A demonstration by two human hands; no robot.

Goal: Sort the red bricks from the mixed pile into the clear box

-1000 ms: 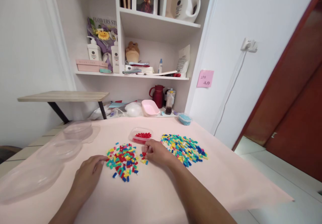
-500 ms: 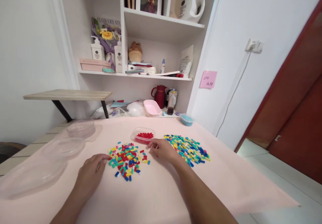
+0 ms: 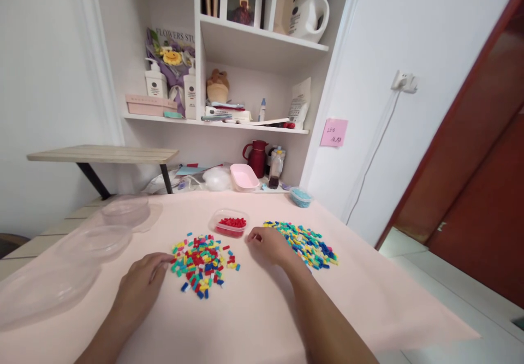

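Observation:
A mixed heap of small coloured plastic bricks [image 3: 202, 263] lies on the pink-covered table. At its left edge rests my left hand [image 3: 141, 279], fingers stretched out with the thumb a little apart, the fingertips beside a red brick. My right hand [image 3: 270, 245] is between this heap and a second heap of bricks [image 3: 309, 244], its fingers curled in a pinch. Whatever that pinch may hold is hidden. Just left of the right fingertips stands a clear plastic tub [image 3: 219, 228] with red bricks [image 3: 232, 222] inside.
Several clear empty-looking containers [image 3: 96, 241] stand along the left side. A tub of light blue pieces [image 3: 301, 197] sits at the back right corner. Behind the table are a pink basin [image 3: 244, 177], a dark red jug [image 3: 257, 158] and a bottle [image 3: 275, 170]. A wooden stand [image 3: 106, 155] rises at left.
My right hand has moved a little to the right, away from the tub of red bricks. My left hand stays at the heap's edge. The whole view has shifted slightly.

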